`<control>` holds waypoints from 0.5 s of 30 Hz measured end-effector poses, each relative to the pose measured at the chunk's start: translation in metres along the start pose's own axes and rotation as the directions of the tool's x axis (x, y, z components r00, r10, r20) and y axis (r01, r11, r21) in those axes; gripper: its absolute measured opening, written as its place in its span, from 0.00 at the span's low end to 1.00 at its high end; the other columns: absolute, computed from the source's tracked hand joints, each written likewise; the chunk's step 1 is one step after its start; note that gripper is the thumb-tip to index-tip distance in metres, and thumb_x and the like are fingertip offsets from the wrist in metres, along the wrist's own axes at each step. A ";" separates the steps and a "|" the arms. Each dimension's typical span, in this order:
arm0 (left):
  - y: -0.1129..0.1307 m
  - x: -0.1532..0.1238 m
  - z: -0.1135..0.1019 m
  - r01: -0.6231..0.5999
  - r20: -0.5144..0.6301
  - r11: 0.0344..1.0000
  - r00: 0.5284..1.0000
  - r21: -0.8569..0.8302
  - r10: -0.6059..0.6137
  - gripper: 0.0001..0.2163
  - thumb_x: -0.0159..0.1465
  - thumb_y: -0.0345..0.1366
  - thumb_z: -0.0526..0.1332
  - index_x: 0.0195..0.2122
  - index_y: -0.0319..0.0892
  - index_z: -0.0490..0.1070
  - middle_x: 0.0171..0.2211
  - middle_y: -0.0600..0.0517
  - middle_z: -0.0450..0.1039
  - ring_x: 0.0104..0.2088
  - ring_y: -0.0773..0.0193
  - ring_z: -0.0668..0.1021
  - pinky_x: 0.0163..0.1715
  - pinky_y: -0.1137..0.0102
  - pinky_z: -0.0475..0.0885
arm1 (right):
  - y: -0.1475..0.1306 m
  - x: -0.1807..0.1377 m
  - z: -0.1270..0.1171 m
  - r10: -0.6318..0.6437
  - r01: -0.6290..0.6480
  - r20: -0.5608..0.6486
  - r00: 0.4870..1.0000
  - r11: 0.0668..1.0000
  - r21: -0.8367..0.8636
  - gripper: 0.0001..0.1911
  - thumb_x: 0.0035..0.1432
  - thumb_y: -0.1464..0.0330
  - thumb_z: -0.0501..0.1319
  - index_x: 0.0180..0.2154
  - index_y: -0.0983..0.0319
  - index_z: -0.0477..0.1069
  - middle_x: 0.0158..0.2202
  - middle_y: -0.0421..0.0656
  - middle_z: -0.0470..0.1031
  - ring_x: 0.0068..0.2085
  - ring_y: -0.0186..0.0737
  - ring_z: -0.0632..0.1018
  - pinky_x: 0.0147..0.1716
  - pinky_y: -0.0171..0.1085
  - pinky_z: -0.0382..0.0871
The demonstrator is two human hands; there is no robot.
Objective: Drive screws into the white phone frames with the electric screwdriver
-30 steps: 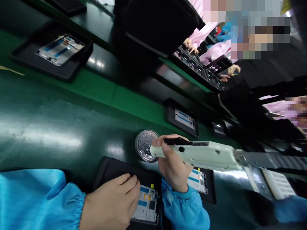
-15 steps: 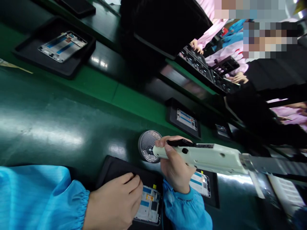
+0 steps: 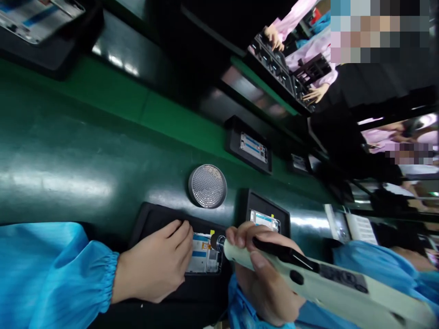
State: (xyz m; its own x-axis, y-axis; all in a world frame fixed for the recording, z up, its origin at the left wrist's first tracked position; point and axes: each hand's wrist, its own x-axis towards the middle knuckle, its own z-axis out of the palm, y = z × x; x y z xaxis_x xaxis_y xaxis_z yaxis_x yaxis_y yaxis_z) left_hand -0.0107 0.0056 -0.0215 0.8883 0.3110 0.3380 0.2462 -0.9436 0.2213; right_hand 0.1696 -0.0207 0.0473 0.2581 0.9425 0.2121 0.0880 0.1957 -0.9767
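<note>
My left hand (image 3: 156, 262) lies flat on a black tray (image 3: 151, 219), fingers together on the left edge of a phone frame (image 3: 206, 253) that sits in the tray. My right hand (image 3: 264, 278) is wrapped round a pale electric screwdriver (image 3: 308, 278), whose tip hangs just over the phone frame's right end. Both arms wear blue sleeves. A round perforated metal dish (image 3: 207, 186) rests on the green belt just beyond the tray.
A second black tray with a phone frame (image 3: 267, 214) sits to the right, and further trays (image 3: 248, 148) lie along the green conveyor. Another tray (image 3: 41, 32) is at the top left. Co-workers in pink sleeves (image 3: 308, 41) handle black racks at the far right.
My right hand has brought the screwdriver down from the metal dish to the phone frame. The view has dropped and shifted. My left hand stays on the tray.
</note>
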 end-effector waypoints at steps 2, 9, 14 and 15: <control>0.000 0.000 0.000 -0.004 0.001 1.000 1.000 -0.001 0.004 0.25 0.64 0.47 0.59 0.51 0.27 0.75 0.52 0.31 0.74 0.53 0.40 0.75 0.55 0.52 0.63 | 0.004 -0.003 0.002 -0.009 0.009 0.001 1.000 1.000 0.010 0.11 0.57 0.72 0.60 0.42 0.55 0.74 0.29 0.40 0.68 0.32 0.37 0.71 0.31 0.40 0.70; 0.001 0.001 0.000 0.002 0.008 1.000 1.000 0.010 -0.002 0.25 0.64 0.47 0.59 0.51 0.28 0.75 0.52 0.33 0.74 0.52 0.40 0.75 0.54 0.52 0.64 | 0.009 -0.001 0.005 0.016 -0.017 0.026 1.000 1.000 0.017 0.13 0.56 0.74 0.61 0.43 0.55 0.74 0.30 0.40 0.69 0.33 0.38 0.71 0.32 0.42 0.71; 0.001 0.001 -0.001 0.001 0.012 1.000 1.000 -0.007 -0.001 0.25 0.64 0.47 0.60 0.50 0.28 0.75 0.51 0.32 0.74 0.52 0.41 0.75 0.54 0.52 0.63 | 0.008 -0.001 0.007 0.005 -0.005 0.016 1.000 1.000 -0.017 0.12 0.56 0.72 0.60 0.42 0.54 0.74 0.29 0.40 0.68 0.32 0.38 0.71 0.31 0.41 0.71; 0.001 0.001 -0.001 0.001 0.012 1.000 1.000 -0.010 -0.001 0.25 0.64 0.47 0.60 0.49 0.28 0.75 0.51 0.32 0.74 0.52 0.40 0.75 0.54 0.51 0.63 | 0.008 -0.001 0.007 0.006 -0.006 0.019 1.000 1.000 -0.017 0.12 0.56 0.72 0.60 0.42 0.54 0.74 0.29 0.40 0.68 0.32 0.38 0.71 0.31 0.41 0.71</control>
State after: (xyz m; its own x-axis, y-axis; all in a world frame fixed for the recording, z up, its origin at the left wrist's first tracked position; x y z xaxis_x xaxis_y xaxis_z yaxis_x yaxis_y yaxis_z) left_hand -0.0096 0.0050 -0.0198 0.8928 0.3103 0.3265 0.2429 -0.9421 0.2311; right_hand 0.1635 -0.0180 0.0391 0.2401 0.9487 0.2056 0.1030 0.1857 -0.9772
